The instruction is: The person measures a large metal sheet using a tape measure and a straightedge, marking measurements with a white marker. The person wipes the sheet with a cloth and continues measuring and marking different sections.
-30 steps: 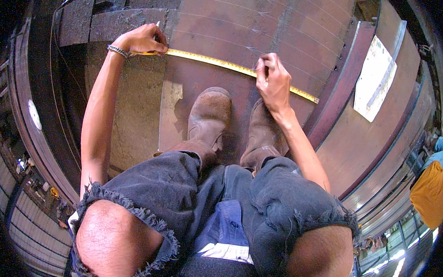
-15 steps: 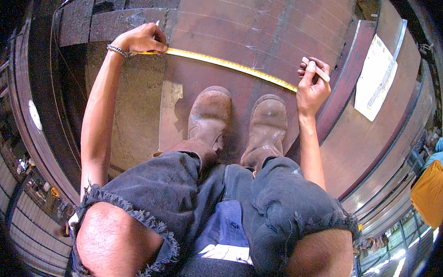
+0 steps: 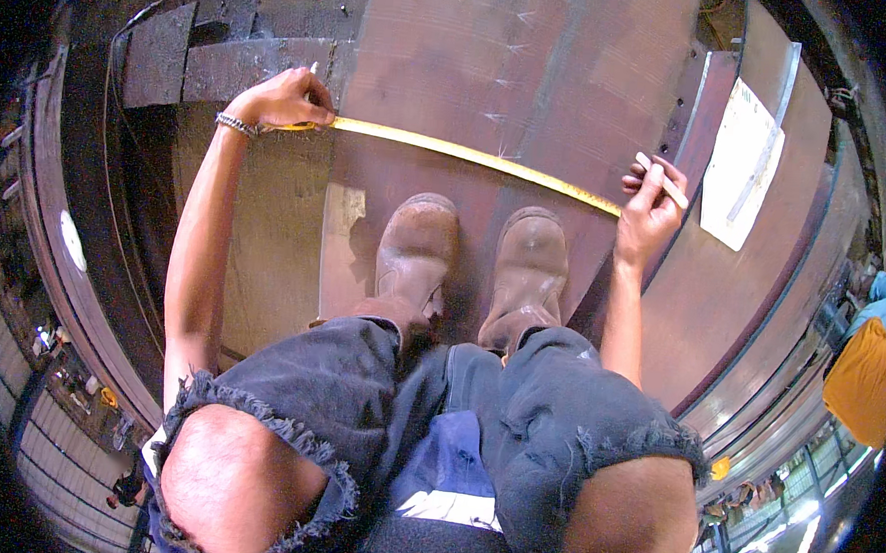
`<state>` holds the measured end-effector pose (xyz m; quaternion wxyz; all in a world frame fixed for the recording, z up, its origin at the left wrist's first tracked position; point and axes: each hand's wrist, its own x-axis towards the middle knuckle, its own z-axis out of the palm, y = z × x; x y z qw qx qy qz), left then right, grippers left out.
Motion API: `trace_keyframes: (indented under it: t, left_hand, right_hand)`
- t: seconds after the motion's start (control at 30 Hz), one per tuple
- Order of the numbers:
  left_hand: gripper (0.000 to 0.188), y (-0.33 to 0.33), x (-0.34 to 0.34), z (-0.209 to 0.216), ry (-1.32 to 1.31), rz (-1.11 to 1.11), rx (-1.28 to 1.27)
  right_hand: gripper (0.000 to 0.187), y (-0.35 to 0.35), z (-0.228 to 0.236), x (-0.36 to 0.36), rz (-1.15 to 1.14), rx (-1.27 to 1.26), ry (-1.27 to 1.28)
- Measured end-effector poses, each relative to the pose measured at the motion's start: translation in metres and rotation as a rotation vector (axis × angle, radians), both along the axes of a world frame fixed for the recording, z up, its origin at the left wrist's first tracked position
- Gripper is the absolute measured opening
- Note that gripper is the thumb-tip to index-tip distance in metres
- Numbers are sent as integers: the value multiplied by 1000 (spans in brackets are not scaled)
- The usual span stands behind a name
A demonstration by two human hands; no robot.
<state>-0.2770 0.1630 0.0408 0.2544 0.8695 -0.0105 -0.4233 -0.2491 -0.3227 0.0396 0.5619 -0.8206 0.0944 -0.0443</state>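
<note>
A yellow tape measure (image 3: 474, 156) lies stretched across a reddish-brown steel plate (image 3: 434, 66) that bears chalk marks. At the plate's left edge my left hand (image 3: 284, 100) is closed on the tape, with more yellow showing under its palm. A small white tip, perhaps chalk, sticks up above those fingers. My right hand (image 3: 651, 222), also closed, grips a pale chalk-like stick (image 3: 675, 194) near the plate's right side. The tape's right end meets this hand, and the fingers hide how it is held.
My two brown boots (image 3: 420, 245) stand on the plate, below the tape. Flanged steel beams (image 3: 732, 312) run along the right, with a white paper sheet (image 3: 734, 182) on one. Darker metal pieces (image 3: 263, 72) lie at the left. An orange cloth (image 3: 863, 384) hangs far right.
My right hand has moved to the right with the stick, and a longer stretch of tape shows between the hands. My left hand stays at the plate's left edge. The view has shifted slightly.
</note>
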Motion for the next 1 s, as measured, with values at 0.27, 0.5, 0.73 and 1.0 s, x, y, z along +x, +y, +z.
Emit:
trace_keyframes:
  t: [0.27,0.5,0.73,1.0]
  left_hand:
    - [30,11,71,69,-75,80,-142]
    - [29,34,140,113,-169,77,-74]
    - [33,27,169,123,-218,84,-44]
    - [32,11,176,183,-281,104,98]
  right_hand:
    - [25,-58,75,55,-265,-91,-368]
    - [26,-79,85,83,-230,-110,-365]
    - [29,-65,68,96,-178,-3,-260]
    - [27,-82,68,106,-129,94,-259]
